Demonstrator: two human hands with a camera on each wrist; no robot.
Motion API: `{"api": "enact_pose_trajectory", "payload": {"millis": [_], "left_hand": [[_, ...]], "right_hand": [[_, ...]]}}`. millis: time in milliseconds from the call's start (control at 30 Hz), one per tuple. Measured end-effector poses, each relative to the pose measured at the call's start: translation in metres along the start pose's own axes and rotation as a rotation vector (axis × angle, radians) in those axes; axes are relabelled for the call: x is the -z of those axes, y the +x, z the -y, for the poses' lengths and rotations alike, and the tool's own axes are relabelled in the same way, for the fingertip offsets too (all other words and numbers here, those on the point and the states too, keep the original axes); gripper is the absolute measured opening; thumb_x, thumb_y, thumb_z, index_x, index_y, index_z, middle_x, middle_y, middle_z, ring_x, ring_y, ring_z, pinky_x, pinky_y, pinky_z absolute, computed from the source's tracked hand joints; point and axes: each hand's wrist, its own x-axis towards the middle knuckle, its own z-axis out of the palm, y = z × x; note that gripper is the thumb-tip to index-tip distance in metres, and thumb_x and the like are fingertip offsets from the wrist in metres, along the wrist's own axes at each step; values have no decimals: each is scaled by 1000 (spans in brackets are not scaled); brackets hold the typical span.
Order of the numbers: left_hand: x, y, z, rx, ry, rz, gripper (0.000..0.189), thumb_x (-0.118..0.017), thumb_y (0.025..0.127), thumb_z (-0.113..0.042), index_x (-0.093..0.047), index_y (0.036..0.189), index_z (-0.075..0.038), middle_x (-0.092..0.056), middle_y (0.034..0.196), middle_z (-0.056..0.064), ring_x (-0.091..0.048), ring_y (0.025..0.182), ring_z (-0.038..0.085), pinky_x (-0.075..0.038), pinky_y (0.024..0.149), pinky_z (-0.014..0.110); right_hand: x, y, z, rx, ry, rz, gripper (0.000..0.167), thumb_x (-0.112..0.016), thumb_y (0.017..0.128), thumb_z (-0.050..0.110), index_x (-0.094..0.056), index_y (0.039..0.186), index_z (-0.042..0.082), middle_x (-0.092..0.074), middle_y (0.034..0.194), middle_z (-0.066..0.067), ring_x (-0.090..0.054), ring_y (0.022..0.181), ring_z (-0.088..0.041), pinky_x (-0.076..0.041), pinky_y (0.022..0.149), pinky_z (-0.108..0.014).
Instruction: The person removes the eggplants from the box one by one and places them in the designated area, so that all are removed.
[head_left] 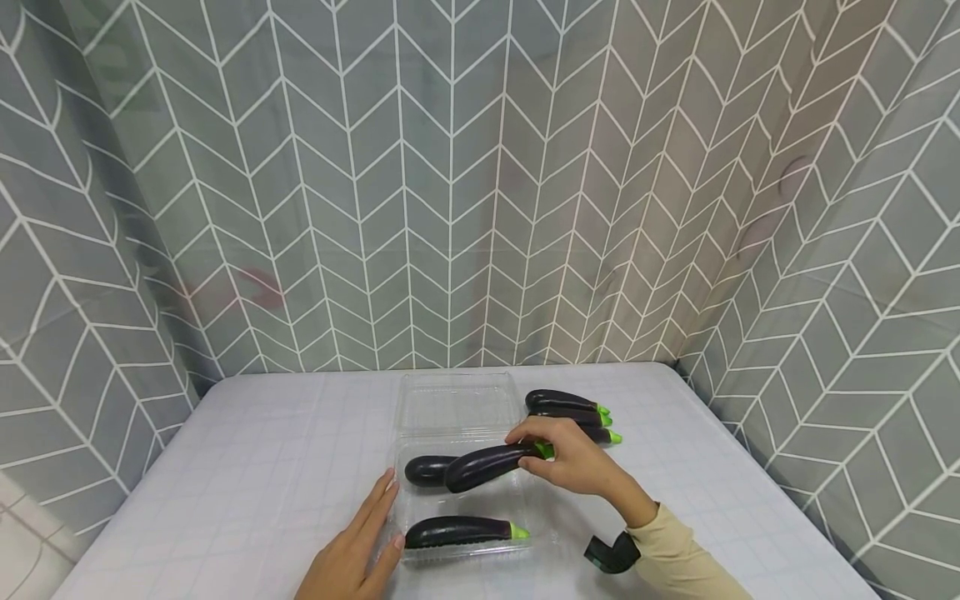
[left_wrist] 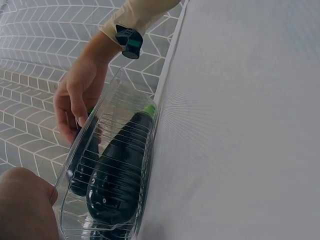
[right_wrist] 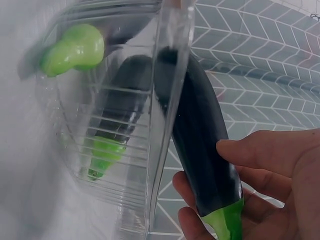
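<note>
We find the right hand point(head_left: 566, 458) pinching an eggplant point(head_left: 483, 468) near its green stem, above a clear box point(head_left: 467, 505) holding two others point(head_left: 457, 531). We note the left hand point(head_left: 354, 540), fingers extended, touching the box's left side. Three more eggplants point(head_left: 558, 400) lie on the table point(head_left: 300, 450), right of the lid point(head_left: 457, 406).

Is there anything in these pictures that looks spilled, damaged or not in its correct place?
Nothing stands out. The clear container is open, with no visible damage or spill; two eggplants lie inside. The held eggplant slants in the right hand, which looks normal for something being held.
</note>
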Motion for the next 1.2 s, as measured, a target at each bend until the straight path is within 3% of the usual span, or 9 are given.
{"api": "enact_pose_trajectory", "payload": {"millis": [367,967,1200], "left_hand": [[1,-1,-1,18,-5,11,62,-67,101,-36,-51,154,-6,-39,164,0,-65,122,21,-60,84,46],[-3,-1,3,-42,6,-39,63,-71,99,-31,-52,153,-5,-40,164,2,-64,122,22,-60,83,45],[-3,-1,3,-21,-5,-17,63,-70,100,-33,-51,154,-5,-40,164,2,-64,123,22,-60,84,46]], "right_hand": [[2,-2,-6,-30,-1,-6,28,-78,88,-2,-74,115,2,-74,111,-6,-70,96,-23,-57,84,-34],[10,-4,-16,-14,-34,-39,28,-77,89,-4,-74,116,4,-74,111,-7,-71,96,-23,-58,82,-37],[11,-5,-23,-22,-30,-46,28,-77,89,-4,-74,116,3,-74,111,-7,-70,95,-22,-57,81,-36]]}}
